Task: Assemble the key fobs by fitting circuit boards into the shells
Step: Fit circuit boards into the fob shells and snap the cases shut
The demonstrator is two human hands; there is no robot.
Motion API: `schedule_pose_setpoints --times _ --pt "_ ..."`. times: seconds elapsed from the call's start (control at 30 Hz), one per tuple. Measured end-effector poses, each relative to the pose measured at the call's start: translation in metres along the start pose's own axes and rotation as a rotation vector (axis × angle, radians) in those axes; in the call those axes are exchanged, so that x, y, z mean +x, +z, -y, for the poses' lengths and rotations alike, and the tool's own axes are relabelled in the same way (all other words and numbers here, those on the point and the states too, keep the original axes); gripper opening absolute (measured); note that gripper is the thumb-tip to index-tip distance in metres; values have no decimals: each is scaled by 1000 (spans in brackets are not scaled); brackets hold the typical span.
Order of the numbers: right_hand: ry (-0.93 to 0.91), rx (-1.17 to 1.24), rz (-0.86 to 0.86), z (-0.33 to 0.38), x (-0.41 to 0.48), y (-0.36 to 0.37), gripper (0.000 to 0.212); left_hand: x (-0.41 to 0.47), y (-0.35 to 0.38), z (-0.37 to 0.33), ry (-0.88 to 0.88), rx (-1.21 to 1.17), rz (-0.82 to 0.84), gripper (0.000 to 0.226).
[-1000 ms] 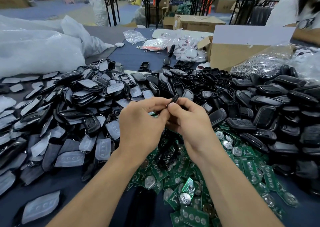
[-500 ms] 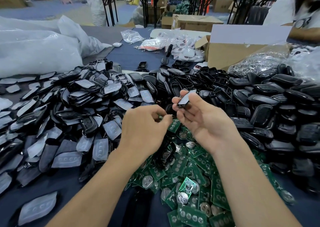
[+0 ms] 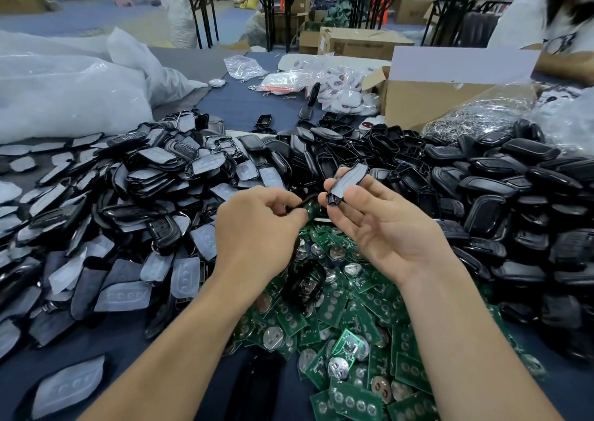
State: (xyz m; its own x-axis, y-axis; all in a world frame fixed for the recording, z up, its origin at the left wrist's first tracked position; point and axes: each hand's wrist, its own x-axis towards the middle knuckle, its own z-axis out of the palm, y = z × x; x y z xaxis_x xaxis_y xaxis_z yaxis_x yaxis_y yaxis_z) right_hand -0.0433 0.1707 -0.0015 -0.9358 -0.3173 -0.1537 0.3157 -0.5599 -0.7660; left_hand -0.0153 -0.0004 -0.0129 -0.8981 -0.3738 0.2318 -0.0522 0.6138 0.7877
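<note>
Across the dark worktop (image 3: 244,105) lie three heaps: black shells (image 3: 482,179) to my right, pad-lined covers (image 3: 144,189) to my left, and green circuit boards (image 3: 353,308) spread close in front of me. My two hands meet above the boards.

My left hand (image 3: 257,224) is curled, thumb and fingertips pinching a shell half (image 3: 300,202) with a green board (image 3: 311,209) showing in it. My fingers hide most of it, so I cannot tell whether the board is fully seated. My right hand (image 3: 379,224) is turned palm up, thumb and forefinger pinching the lower end of a cover (image 3: 348,179), its pale grey lining facing me and the other fingers loosely spread beneath.

That cover lies just right of the left hand's piece and a little above it, the two near ends close but apart. Its long axis slants from lower left, by my thumb, up and away to the right. I judge that the coming move is to close the two halves together. That turns on swinging the cover's long axis into line with the shell half before the near ends meet.
</note>
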Motion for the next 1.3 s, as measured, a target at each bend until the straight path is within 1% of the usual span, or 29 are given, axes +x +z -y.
schedule_pose_setpoints --times 0.17,0.27,0.33,0.37,0.4,0.47,0.53,0.67,0.83,1.0,1.07,1.3 --pt "-19 -116 -3 -4 1 0 37 6 -1 4 -179 -413 -75 16" --pt "-23 -207 -21 -7 3 2 41 7 0 4 -187 -538 -91 14" --pt "-36 -287 -30 -12 3 5 45 8 0 5 -163 -523 -104 14" --pt "-50 -324 -37 -15 3 7 46 7 0 6 -139 -475 -111 15" --pt "-67 -349 -45 -18 4 9 44 6 0 6 -115 -423 -119 15" --pt "-101 -365 -67 -21 4 11 33 4 0 5 -75 -377 -113 16" --pt "-129 -379 -96 -22 5 11 26 3 -2 4 -45 -365 -70 21" --pt "-210 -485 -126 -23 4 10 33 2 -4 2 56 -307 44 29" --pt "-275 -637 -175 -25 5 10 36 2 -5 4 71 -335 85 28" --pt "-304 -687 -217 -25 6 9 39 2 -5 7 96 -353 144 26" --pt "-325 -702 -223 -25 7 9 39 3 -4 7 98 -374 141 27" --pt "-427 -766 -212 -24 7 9 39 5 -6 8 138 -437 165 39"
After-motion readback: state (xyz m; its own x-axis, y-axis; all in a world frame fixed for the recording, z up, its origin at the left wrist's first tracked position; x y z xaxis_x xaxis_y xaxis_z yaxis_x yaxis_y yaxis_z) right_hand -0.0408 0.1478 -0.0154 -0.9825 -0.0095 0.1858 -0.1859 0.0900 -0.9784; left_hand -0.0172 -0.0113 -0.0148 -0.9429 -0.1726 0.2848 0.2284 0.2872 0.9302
